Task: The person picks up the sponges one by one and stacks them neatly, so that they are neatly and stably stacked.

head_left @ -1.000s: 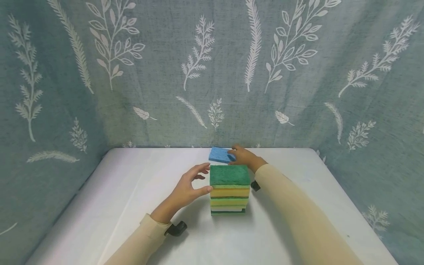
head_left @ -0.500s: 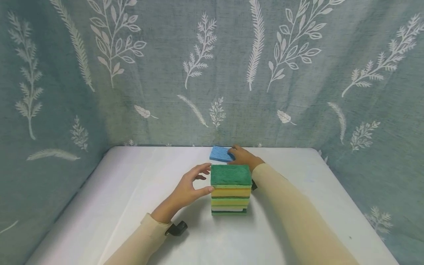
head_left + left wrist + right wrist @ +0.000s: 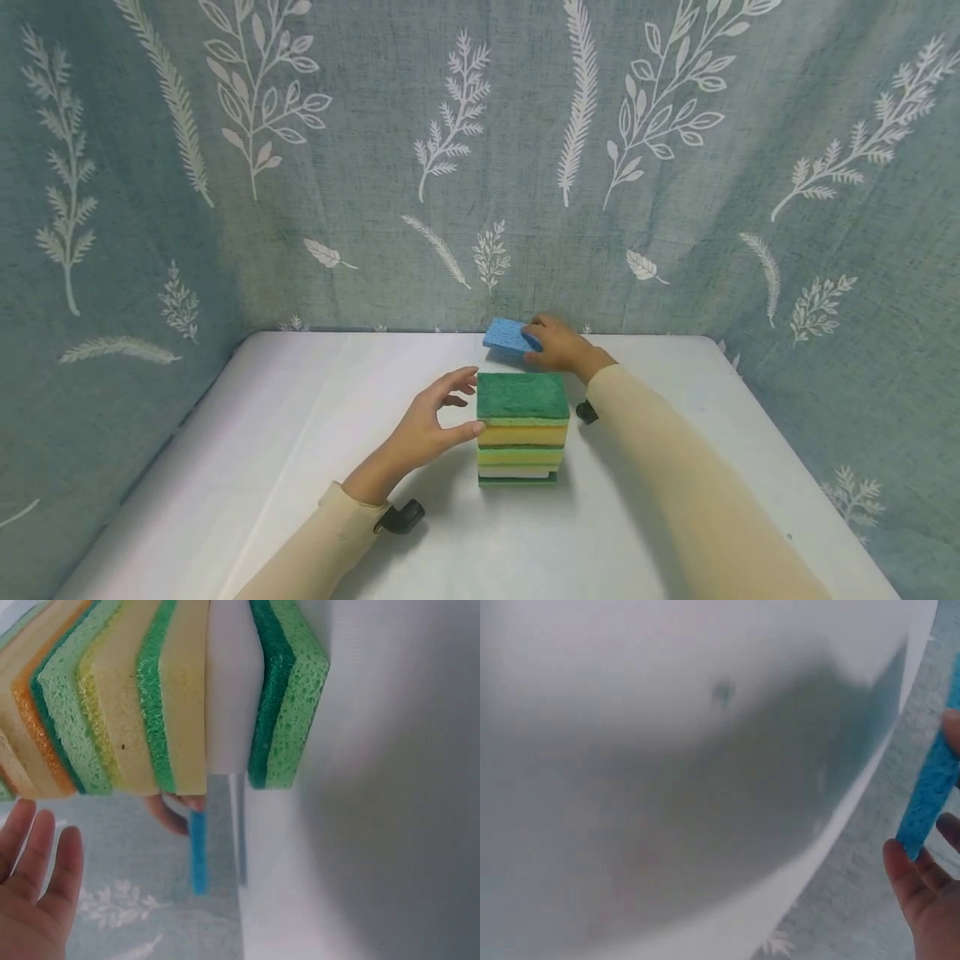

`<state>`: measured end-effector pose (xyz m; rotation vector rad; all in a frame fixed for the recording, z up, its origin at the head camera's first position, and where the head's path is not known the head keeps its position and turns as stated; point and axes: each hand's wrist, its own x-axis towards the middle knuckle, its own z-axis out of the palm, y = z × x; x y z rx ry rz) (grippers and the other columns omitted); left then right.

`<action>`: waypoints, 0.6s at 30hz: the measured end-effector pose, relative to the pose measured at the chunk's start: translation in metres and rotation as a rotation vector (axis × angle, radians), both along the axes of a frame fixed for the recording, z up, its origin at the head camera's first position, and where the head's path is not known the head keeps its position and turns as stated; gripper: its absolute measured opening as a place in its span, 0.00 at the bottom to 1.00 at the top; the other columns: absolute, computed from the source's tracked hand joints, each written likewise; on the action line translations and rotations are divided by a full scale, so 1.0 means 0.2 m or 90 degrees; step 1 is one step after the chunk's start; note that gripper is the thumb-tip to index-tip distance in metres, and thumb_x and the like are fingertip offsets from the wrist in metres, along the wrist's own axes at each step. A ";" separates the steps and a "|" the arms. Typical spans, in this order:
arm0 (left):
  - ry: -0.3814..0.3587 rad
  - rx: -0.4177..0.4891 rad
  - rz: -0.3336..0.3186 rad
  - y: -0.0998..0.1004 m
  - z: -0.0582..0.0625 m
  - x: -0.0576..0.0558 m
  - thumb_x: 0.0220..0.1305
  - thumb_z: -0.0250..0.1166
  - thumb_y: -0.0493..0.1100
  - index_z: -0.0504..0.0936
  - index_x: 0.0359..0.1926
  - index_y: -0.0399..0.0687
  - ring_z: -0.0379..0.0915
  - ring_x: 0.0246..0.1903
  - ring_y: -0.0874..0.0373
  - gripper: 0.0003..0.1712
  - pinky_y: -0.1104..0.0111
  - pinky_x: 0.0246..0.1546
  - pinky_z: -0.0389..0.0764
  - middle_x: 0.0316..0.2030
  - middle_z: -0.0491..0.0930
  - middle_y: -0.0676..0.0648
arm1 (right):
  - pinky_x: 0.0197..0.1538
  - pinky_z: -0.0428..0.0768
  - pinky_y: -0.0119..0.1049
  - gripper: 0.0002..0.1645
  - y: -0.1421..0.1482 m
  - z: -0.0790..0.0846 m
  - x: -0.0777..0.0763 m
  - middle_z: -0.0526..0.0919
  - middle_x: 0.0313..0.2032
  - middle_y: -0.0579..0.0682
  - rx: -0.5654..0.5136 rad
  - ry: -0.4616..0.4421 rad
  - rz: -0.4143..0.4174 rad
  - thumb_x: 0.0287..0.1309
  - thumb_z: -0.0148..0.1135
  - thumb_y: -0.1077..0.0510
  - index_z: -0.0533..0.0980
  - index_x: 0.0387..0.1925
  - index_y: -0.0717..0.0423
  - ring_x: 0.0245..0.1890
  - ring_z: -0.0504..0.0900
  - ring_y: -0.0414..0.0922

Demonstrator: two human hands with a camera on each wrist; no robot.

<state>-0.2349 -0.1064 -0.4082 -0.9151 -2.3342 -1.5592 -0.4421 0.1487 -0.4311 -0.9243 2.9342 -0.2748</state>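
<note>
Behind the stack, my right hand [image 3: 558,343] grips a blue sponge [image 3: 508,336] by its right end, lifted off the table. In the right wrist view, thumb and fingers pinch the blue sponge [image 3: 928,796] at its edges. A stack of sponges [image 3: 522,398] in green, yellow, orange and white stands in front, topped by a dark green scouring face. My left hand [image 3: 423,429] is at the stack's left side, fingers spread and gently bent, the thumb right at its front left edge. From the left wrist, the layered sponges [image 3: 120,712] show side-on, with left fingers [image 3: 64,862] beside the upper layers.
The white table [image 3: 315,433] carries the stack near its middle. A grey-green curtain [image 3: 360,167] with white leaf prints hangs along the back and both sides, close to the table's far edge. Both wrists wear small black devices [image 3: 401,518].
My right hand has raised the blue sponge off the table and moved it slightly right; it lay flat before. The left hand and the stack stay in place.
</note>
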 end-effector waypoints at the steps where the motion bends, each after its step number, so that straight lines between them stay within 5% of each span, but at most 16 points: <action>1: -0.003 0.002 0.001 0.00 0.00 0.00 0.57 0.70 0.35 0.64 0.69 0.36 0.68 0.55 0.38 0.40 0.42 0.53 0.72 0.56 0.73 0.37 | 0.62 0.67 0.54 0.34 0.01 0.01 0.00 0.63 0.66 0.57 0.003 0.009 0.002 0.65 0.60 0.45 0.66 0.69 0.51 0.64 0.64 0.57; 18: -0.023 -0.003 -0.004 0.01 -0.01 0.00 0.58 0.70 0.37 0.64 0.69 0.38 0.69 0.54 0.42 0.39 0.43 0.54 0.71 0.54 0.75 0.39 | 0.60 0.70 0.56 0.30 0.10 0.17 0.10 0.66 0.65 0.56 0.045 0.149 0.119 0.68 0.56 0.43 0.69 0.67 0.50 0.62 0.65 0.58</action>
